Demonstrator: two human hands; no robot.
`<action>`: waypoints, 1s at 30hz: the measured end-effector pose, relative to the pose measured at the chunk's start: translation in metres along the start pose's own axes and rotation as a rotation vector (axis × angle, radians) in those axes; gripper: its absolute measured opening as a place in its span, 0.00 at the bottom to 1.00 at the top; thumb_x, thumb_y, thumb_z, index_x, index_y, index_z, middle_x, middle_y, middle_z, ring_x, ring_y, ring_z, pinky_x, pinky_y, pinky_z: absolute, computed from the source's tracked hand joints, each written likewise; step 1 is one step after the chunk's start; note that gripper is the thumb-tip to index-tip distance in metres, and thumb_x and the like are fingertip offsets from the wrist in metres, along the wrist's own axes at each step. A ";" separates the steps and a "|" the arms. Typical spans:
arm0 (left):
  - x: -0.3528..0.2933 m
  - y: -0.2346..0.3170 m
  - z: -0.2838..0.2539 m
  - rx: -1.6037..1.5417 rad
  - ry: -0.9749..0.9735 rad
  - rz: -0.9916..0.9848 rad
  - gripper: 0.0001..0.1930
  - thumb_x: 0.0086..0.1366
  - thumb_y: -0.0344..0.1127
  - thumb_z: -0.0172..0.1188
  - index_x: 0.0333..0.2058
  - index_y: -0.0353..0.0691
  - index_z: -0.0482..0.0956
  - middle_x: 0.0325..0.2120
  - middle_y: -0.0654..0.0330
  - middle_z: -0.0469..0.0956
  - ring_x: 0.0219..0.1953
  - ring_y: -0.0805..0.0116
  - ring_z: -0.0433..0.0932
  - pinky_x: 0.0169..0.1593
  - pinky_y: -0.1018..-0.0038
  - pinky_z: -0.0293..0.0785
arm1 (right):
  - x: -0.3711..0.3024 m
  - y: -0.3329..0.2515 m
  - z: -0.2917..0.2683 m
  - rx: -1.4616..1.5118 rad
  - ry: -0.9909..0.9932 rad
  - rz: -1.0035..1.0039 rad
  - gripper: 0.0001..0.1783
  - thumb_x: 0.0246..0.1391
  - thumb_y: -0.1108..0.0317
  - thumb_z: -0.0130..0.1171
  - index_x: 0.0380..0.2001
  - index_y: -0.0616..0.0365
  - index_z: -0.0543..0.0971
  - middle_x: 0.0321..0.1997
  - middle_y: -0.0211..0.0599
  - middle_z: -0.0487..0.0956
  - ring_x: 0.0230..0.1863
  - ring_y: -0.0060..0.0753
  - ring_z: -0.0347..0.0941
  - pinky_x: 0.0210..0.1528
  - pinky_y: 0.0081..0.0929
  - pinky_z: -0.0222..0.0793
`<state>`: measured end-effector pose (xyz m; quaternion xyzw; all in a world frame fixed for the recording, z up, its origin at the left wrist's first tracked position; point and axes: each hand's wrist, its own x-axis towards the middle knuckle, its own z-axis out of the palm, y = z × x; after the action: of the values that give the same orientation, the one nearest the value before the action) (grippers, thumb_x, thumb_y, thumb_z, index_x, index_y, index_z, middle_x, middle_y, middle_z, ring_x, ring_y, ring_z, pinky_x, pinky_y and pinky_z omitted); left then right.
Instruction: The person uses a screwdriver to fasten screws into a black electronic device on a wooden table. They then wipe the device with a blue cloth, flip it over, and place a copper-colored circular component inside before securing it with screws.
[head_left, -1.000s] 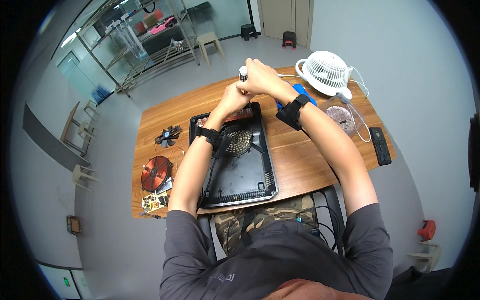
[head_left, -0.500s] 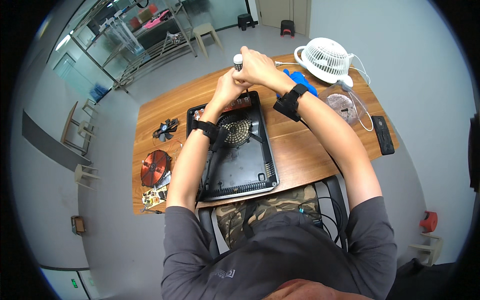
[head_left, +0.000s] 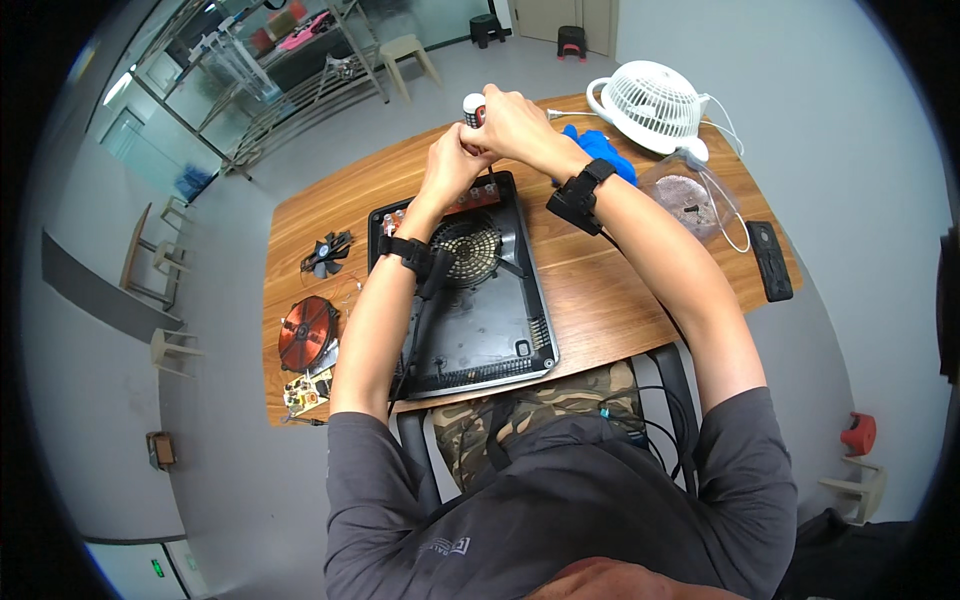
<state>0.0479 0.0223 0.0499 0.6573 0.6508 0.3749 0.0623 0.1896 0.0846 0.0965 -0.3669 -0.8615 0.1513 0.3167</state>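
Note:
A black plastic appliance housing [head_left: 470, 340] lies open on the table before me, with a round vent grille and a reddish-orange board [head_left: 480, 196] along its far end. Over that far end my right hand [head_left: 520, 127] is wrapped round a screwdriver [head_left: 474, 103] with a white-topped handle, its dark shaft pointing down at the board. My left hand [head_left: 452, 167] is closed low against the same tool, just left of the right hand. Both hands hide much of the screwdriver, and I cannot see what its tip touches.
Left of the housing lie a black fan [head_left: 327, 255], a copper coil disc [head_left: 307, 333] and a circuit board [head_left: 308, 392]. On the right are a white caged fan [head_left: 652, 105], a blue cloth-like bundle [head_left: 605, 152], a clear bag [head_left: 688, 203] and a black tray [head_left: 768, 262].
The right hand has shifted slightly round the handle, which now shows a red patch. Both hands stay over the housing's far end. The whole view has tilted a little.

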 end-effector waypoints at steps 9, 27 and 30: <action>0.001 -0.014 -0.004 -0.039 -0.079 -0.028 0.15 0.59 0.39 0.69 0.37 0.31 0.81 0.25 0.54 0.84 0.31 0.65 0.83 0.39 0.66 0.77 | -0.002 0.004 0.015 -0.013 0.077 -0.041 0.33 0.47 0.46 0.66 0.41 0.68 0.77 0.34 0.61 0.83 0.38 0.65 0.81 0.43 0.51 0.77; -0.004 -0.008 -0.005 -0.079 -0.015 -0.017 0.17 0.55 0.34 0.71 0.42 0.36 0.82 0.34 0.51 0.86 0.38 0.60 0.85 0.44 0.65 0.78 | -0.001 0.023 0.036 0.212 -0.093 -0.043 0.19 0.53 0.57 0.64 0.34 0.65 0.79 0.31 0.58 0.82 0.36 0.62 0.80 0.39 0.46 0.75; -0.004 -0.005 -0.006 -0.078 -0.004 -0.010 0.16 0.54 0.33 0.71 0.42 0.36 0.83 0.35 0.51 0.86 0.38 0.59 0.85 0.44 0.66 0.78 | -0.001 0.023 0.036 0.216 -0.067 -0.050 0.19 0.53 0.57 0.64 0.34 0.65 0.79 0.30 0.58 0.82 0.35 0.62 0.80 0.38 0.45 0.75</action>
<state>0.0407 0.0170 0.0498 0.6519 0.6387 0.3984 0.0913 0.1789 0.0991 0.0580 -0.3039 -0.8592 0.2474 0.3290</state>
